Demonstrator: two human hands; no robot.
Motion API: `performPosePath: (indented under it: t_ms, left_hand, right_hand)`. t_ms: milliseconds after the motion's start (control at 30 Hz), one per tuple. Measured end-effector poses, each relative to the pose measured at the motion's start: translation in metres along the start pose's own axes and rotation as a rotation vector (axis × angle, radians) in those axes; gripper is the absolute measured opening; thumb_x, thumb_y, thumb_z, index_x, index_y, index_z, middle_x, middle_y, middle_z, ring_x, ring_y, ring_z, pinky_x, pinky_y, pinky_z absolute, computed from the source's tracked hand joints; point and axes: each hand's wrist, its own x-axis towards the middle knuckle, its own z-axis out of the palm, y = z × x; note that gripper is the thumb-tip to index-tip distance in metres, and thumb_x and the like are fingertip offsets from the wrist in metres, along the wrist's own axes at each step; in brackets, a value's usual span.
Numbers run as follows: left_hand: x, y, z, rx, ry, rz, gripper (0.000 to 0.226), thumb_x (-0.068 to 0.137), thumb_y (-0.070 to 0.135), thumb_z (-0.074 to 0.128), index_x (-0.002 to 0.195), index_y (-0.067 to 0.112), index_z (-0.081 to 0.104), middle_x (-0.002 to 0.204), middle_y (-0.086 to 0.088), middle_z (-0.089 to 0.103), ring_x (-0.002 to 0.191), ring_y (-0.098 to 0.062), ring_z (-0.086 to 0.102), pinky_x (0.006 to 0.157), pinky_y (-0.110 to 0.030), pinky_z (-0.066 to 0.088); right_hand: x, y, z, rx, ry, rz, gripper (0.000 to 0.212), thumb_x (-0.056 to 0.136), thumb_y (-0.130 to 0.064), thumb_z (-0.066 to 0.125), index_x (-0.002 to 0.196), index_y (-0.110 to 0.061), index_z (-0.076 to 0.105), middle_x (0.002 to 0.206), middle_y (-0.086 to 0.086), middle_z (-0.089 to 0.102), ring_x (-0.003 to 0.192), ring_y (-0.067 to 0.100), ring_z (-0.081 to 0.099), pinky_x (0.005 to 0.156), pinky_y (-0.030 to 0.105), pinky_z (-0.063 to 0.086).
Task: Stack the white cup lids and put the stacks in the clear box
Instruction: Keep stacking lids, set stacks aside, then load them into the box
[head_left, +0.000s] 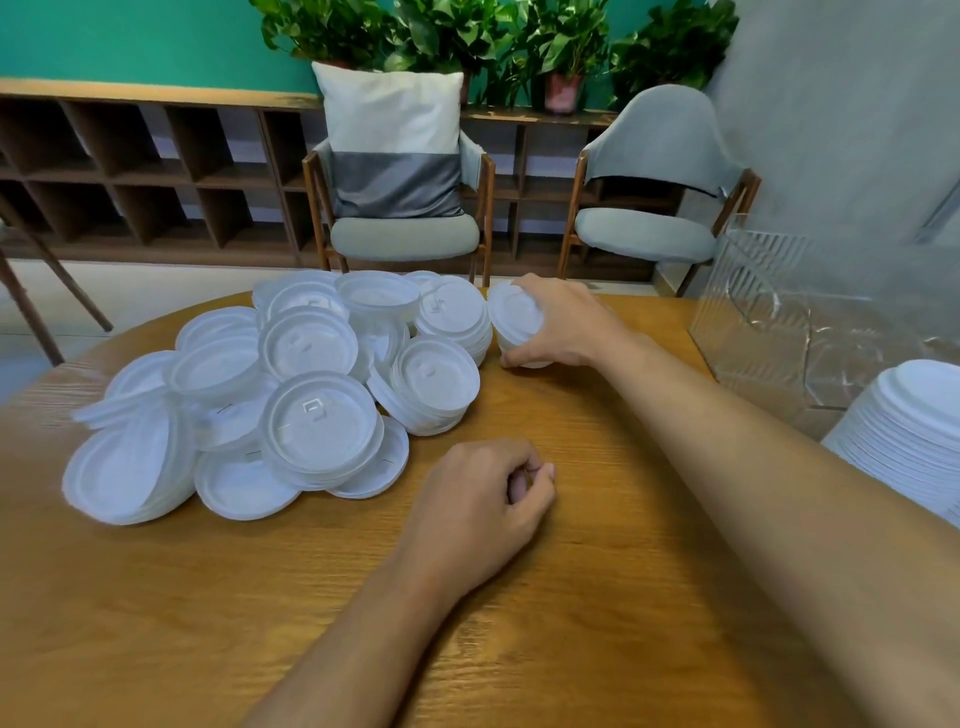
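Dozens of white cup lids (291, 395) lie in a loose heap on the tabletop (597, 519), spread from about nine to eleven o'clock, many overlapping and some tipped on edge. At twelve o'clock, just beside the heap's far right edge, the right hand (566, 327) grasps a small stack (514, 322) of lids, fingers over its top and thumb low at its base. That stack is tilted toward the heap, with its lower edge apparently on the wood. The left hand (483, 509) rests near the middle of the tabletop, clenched into a fist with nothing visible in it. The clear box (753, 322) stands at two o'clock; its ribbed wall makes it hard to tell what it holds. A tall stack (914, 431) sits at three o'clock, on the near side of the box.

The step in hand looks like gathering. The gripped stack is short and most lids are unsorted, so the job seems far from done. The next move likely calls for nesting this stack with others the same way up, then carrying it toward two o'clock. The idle hand would need to uncurl to steady things.
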Motion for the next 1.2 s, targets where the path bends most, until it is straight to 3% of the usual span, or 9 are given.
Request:
performPosePath:
  t_ms: [200, 400, 567, 733, 933, 967, 1100, 1200]
  left_hand:
    - [-0.001, 0.000, 0.000, 0.008, -0.015, -0.002, 0.026, 0.099, 0.038, 0.065, 0.075, 0.030, 0.063, 0.063, 0.010, 0.056, 0.065, -0.011, 0.056, 0.058, -0.024, 0.039]
    - [-0.001, 0.002, 0.000, 0.037, -0.024, -0.001, 0.026, 0.098, 0.040, 0.063, 0.075, 0.029, 0.063, 0.064, 0.010, 0.058, 0.068, -0.010, 0.057, 0.058, -0.022, 0.037]
    - [0.000, 0.001, 0.000, 0.031, -0.016, 0.007, 0.026, 0.098, 0.039, 0.064, 0.075, 0.029, 0.063, 0.063, 0.010, 0.058, 0.066, -0.010, 0.057, 0.058, -0.023, 0.040]
    - [0.001, 0.001, -0.002, -0.019, -0.011, -0.019, 0.026, 0.099, 0.037, 0.065, 0.075, 0.028, 0.067, 0.062, 0.009, 0.058, 0.065, -0.011, 0.057, 0.062, -0.035, 0.049]
    - [0.000, 0.005, -0.006, -0.163, 0.213, -0.059, 0.012, 0.095, 0.029, 0.073, 0.083, 0.030, 0.069, 0.066, 0.008, 0.061, 0.064, -0.011, 0.057, 0.062, -0.029, 0.048]
    - [-0.001, 0.007, -0.007, -0.200, 0.253, -0.057, 0.006, 0.092, 0.029, 0.076, 0.092, 0.030, 0.070, 0.074, 0.009, 0.063, 0.069, -0.010, 0.059, 0.065, -0.025, 0.048]
    - [-0.008, 0.017, -0.009, -0.190, 0.235, 0.065, 0.059, 0.083, 0.033, 0.086, 0.134, 0.030, 0.057, 0.123, 0.012, 0.057, 0.114, -0.008, 0.058, 0.092, -0.012, 0.043]
    - [-0.012, 0.023, -0.006, -0.206, 0.116, 0.117, 0.071, 0.081, 0.039, 0.089, 0.141, 0.030, 0.053, 0.136, 0.018, 0.057, 0.132, -0.006, 0.053, 0.104, -0.016, 0.041]
  right_hand:
    - [-0.008, -0.002, -0.008, -0.014, -0.059, -0.003, 0.098, 0.073, -0.052, 0.088, 0.154, -0.028, 0.039, 0.148, 0.006, 0.052, 0.132, 0.030, 0.048, 0.095, 0.042, 0.046]
    - [-0.019, 0.003, -0.017, -0.088, -0.123, 0.015, 0.107, 0.068, -0.062, 0.087, 0.156, -0.032, 0.035, 0.149, 0.003, 0.051, 0.132, 0.028, 0.048, 0.102, 0.047, 0.049]
    - [-0.021, 0.005, -0.030, -0.111, -0.244, 0.025, 0.114, 0.066, -0.065, 0.087, 0.159, -0.032, 0.032, 0.156, 0.003, 0.044, 0.137, 0.028, 0.044, 0.107, 0.046, 0.045]
    - [-0.039, 0.002, -0.044, -0.132, -0.320, 0.023, 0.113, 0.067, -0.066, 0.087, 0.159, -0.031, 0.033, 0.157, 0.002, 0.044, 0.136, 0.027, 0.044, 0.103, 0.039, 0.042]
    - [-0.096, -0.005, -0.052, -0.134, -0.359, 0.008, 0.109, 0.066, -0.068, 0.086, 0.156, -0.036, 0.035, 0.146, -0.002, 0.047, 0.121, 0.020, 0.041, 0.097, 0.038, 0.043]
    - [-0.108, -0.006, -0.052, -0.132, -0.354, -0.003, 0.107, 0.065, -0.069, 0.086, 0.155, -0.036, 0.037, 0.141, -0.004, 0.049, 0.117, 0.018, 0.041, 0.098, 0.039, 0.044]
    - [-0.150, -0.012, -0.048, -0.125, -0.313, -0.055, 0.099, 0.060, -0.073, 0.083, 0.144, -0.039, 0.044, 0.122, -0.013, 0.052, 0.115, 0.019, 0.049, 0.097, 0.048, 0.050]
    - [-0.172, -0.012, -0.041, -0.063, -0.257, -0.092, 0.100, 0.058, -0.073, 0.080, 0.145, -0.045, 0.039, 0.129, -0.015, 0.054, 0.122, 0.018, 0.050, 0.095, 0.050, 0.051]
